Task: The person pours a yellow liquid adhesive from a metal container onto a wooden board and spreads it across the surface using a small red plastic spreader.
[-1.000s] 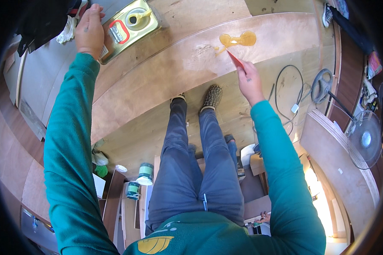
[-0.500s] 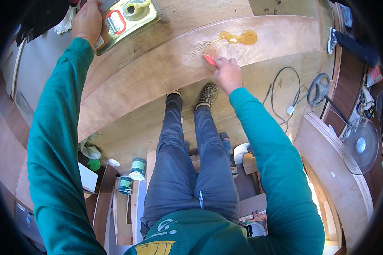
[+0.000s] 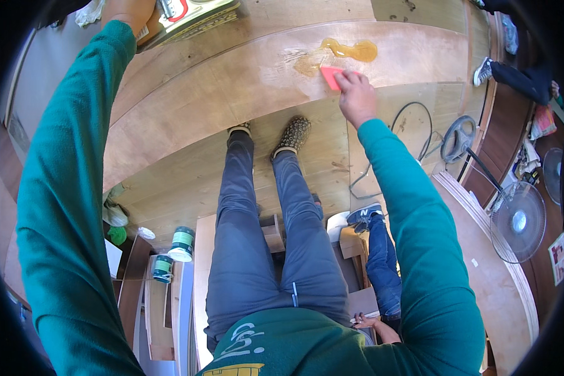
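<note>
My right hand (image 3: 358, 100) is closed on a pinkish-red flat spreader (image 3: 332, 79), its edge against a curved plywood strip (image 3: 219, 103). Just beyond the blade lies a puddle of amber, glue-like liquid (image 3: 360, 50). A thin smear of it spreads leftward over the wood. At the upper left, my left hand (image 3: 128, 11) is beside a metal can (image 3: 197, 14) with a red-rimmed panel. The top of the picture cuts off that hand's fingers and part of the can, so its grip is hidden.
Pedestal fan (image 3: 519, 220) and dark cable (image 3: 431, 128) are on the right. Two green-and-white containers (image 3: 182, 244) stand lower left. Another person's jeans-clad leg (image 3: 382, 263) and hand (image 3: 379, 327) show behind me; a co-worker's sneaker (image 3: 482, 72) is at far right.
My right hand has moved the spreader rightward and nearer me, and the smear on the wood has widened. The view has shifted, leaving less of the left hand and can visible.
</note>
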Demonstrator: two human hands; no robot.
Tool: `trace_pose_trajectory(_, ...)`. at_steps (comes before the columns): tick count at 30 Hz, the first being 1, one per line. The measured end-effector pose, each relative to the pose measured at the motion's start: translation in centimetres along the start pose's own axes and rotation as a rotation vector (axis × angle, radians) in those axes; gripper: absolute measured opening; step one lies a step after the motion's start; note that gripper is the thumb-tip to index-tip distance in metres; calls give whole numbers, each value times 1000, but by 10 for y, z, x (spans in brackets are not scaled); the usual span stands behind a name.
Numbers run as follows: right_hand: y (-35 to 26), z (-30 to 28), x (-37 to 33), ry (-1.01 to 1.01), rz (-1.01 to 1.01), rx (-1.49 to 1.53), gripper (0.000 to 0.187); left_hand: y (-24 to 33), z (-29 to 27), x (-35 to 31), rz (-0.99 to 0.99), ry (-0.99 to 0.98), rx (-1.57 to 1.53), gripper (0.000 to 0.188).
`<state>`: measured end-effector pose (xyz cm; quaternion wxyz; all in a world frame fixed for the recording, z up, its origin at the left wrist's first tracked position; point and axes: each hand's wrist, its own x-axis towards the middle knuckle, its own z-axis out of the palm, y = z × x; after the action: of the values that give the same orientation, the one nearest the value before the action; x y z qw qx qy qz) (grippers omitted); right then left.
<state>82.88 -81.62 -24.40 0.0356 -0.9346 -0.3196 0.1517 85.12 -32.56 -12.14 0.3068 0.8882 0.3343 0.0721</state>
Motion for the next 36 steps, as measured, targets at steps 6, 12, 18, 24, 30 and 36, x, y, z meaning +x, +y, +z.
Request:
trace_pose_trajectory(6,4,-22,3,-2,110,98,38,-3,-2,0,-10,17,-24,55)
trace_pose_trajectory(12,-4,-16,36,-7,172,30,36,-21,8,15,139,28,-104,53)
trace_pose_trajectory(18,-41,5,4,-33,21,60,39,-3,-3,-3,141,12,-34,53)
trace_pose_trajectory(24,-78,13,-50,-137,-108,58,38,2,-6,-7,222,32,87,56)
trace_pose_trajectory(30,-53,8,-97,-272,-53,109,39,-40,6,26,377,46,289,56)
trace_pose_trajectory(36,-16,-13,-49,123,15,55,48,-16,16,5,426,69,134,55)
